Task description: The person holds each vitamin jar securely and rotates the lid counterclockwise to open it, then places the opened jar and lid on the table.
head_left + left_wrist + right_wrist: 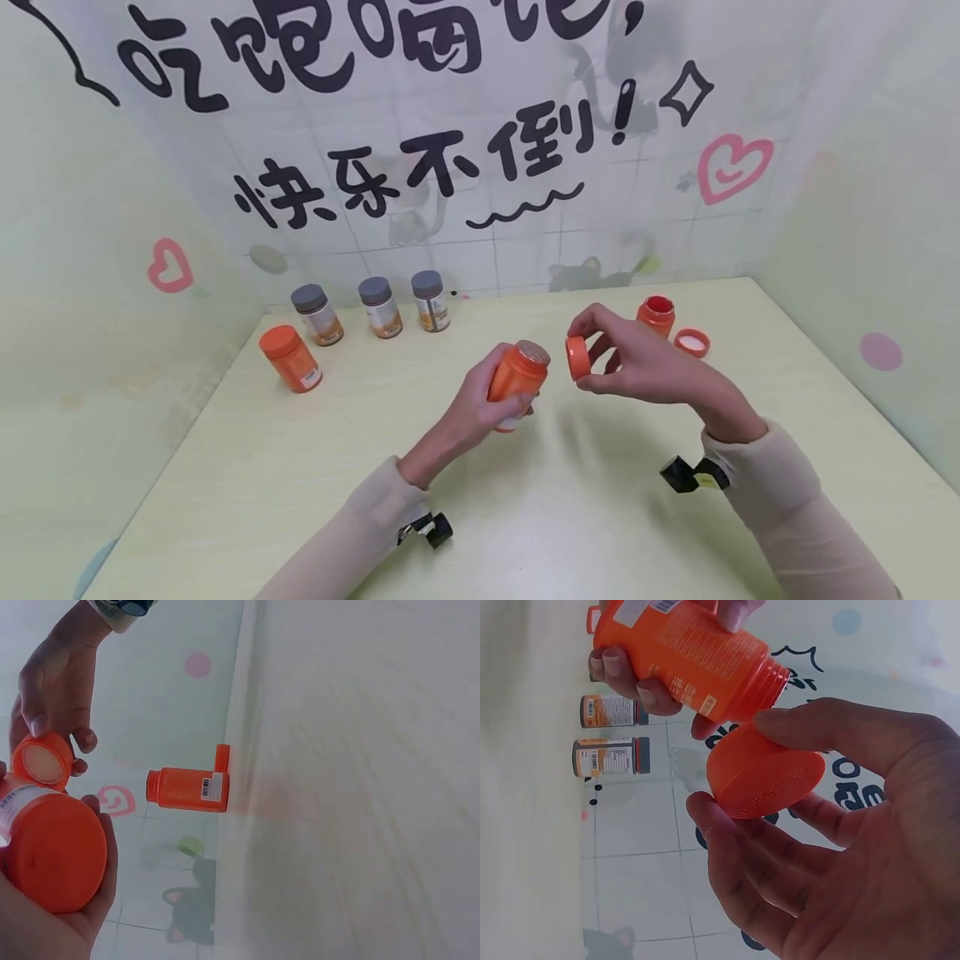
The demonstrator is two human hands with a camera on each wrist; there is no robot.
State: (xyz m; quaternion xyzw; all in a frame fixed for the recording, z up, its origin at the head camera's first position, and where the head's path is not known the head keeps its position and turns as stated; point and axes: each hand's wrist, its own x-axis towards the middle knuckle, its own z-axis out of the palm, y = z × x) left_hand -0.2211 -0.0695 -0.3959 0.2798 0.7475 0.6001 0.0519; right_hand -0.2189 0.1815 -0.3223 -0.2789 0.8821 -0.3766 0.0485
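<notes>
My left hand [477,397] grips an orange bottle [517,377] above the table, tilted to the right. Its mouth is uncapped and shows a greyish speckled surface. Between thumb and fingers, my right hand [637,354] pinches an orange screw cap [577,358], just right of the bottle mouth and apart from it in the head view. The right wrist view gives the cap's outer top [769,776] and the bottle's threaded neck [771,684] close behind it. White lining shows inside the held cap [43,763] in the left wrist view.
Behind my right hand stands an uncapped orange bottle [657,314], its cap [692,342] lying beside it. A capped orange bottle [291,358] is at the left. Three grey-lidded jars, one nearest the middle [431,302], line the back. Walls [855,208] enclose the table [300,483].
</notes>
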